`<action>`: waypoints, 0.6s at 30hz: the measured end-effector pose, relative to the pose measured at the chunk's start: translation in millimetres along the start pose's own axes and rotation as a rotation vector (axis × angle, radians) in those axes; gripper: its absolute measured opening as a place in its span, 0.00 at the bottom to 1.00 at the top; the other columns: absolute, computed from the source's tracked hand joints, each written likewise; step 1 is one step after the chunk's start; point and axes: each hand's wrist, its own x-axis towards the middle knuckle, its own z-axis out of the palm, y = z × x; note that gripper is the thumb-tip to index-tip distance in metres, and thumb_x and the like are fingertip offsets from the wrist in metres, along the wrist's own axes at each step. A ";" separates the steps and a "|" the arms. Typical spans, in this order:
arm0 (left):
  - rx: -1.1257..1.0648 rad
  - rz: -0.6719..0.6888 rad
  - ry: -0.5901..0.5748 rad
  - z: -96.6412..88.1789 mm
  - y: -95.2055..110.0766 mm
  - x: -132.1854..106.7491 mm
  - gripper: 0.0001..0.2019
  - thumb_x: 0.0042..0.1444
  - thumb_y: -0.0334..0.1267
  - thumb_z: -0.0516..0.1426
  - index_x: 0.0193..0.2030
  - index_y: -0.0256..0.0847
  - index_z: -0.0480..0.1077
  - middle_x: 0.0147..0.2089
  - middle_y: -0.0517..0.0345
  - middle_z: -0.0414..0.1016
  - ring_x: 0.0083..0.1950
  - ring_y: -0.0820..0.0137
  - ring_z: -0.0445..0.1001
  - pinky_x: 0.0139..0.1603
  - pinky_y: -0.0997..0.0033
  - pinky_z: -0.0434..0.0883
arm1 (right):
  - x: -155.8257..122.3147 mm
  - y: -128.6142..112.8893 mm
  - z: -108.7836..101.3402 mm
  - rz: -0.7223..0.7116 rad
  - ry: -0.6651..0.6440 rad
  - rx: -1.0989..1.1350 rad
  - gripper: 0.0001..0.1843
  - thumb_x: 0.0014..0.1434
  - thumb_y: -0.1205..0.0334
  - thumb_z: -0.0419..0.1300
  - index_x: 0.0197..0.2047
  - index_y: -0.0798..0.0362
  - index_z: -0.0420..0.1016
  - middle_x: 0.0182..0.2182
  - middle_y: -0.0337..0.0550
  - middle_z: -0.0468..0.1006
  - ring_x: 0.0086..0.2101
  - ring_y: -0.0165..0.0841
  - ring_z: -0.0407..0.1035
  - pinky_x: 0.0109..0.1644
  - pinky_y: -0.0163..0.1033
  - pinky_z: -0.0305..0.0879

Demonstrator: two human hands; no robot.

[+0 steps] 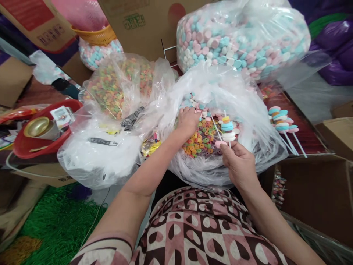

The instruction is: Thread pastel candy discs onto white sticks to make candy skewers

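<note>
My left hand (189, 119) reaches into an open clear plastic bag (176, 162), down among pink, white and blue marshmallows (203, 112); its fingertips are hidden there. Colourful ring candies (200, 138) lie in the same bag, just below and to the right of that hand. Between thumb and fingers, my right hand (238, 158) grips white sticks over the bag's right part. One is a marshmallow skewer (227, 127) threaded with blue and white pieces and a yellow one near the top. Another white stick (215, 123) slants up to the left, with a pink marshmallow (220, 143) near its lower end.
Several finished-looking skewers (284, 121) lie at the table's right edge, above an open cardboard box (311, 195). A large marshmallow bag (245, 40) stands behind, a ring-candy bag (121, 81) back left. A red basin (46, 129) sits far left.
</note>
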 end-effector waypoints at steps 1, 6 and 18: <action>0.009 0.009 0.001 1.6 -0.2 2.3 0.15 0.63 0.30 0.51 0.49 0.41 0.77 0.54 0.41 0.76 0.57 0.50 0.68 0.54 0.49 0.61 | 0.2 0.4 -1.0 -0.002 -0.004 0.004 0.18 0.51 0.49 0.71 0.37 0.54 0.78 0.19 0.29 0.59 0.19 0.23 0.42 0.22 0.35 0.37; -0.186 0.013 0.053 -6.8 -1.3 -4.7 0.09 0.61 0.31 0.55 0.44 0.41 0.76 0.49 0.44 0.79 0.56 0.52 0.71 0.57 0.51 0.62 | 2.2 2.4 -6.1 -0.004 -0.038 0.013 0.20 0.53 0.48 0.70 0.42 0.54 0.80 0.19 0.29 0.57 0.19 0.23 0.42 0.22 0.36 0.37; -1.664 -0.225 0.030 12.6 51.2 -94.0 0.10 0.60 0.44 0.60 0.44 0.42 0.78 0.47 0.56 0.82 0.50 0.67 0.77 0.57 0.64 0.71 | 0.7 -3.3 6.9 -0.032 -0.082 -0.046 0.13 0.52 0.52 0.70 0.35 0.50 0.77 0.21 0.34 0.67 0.20 0.26 0.52 0.21 0.34 0.44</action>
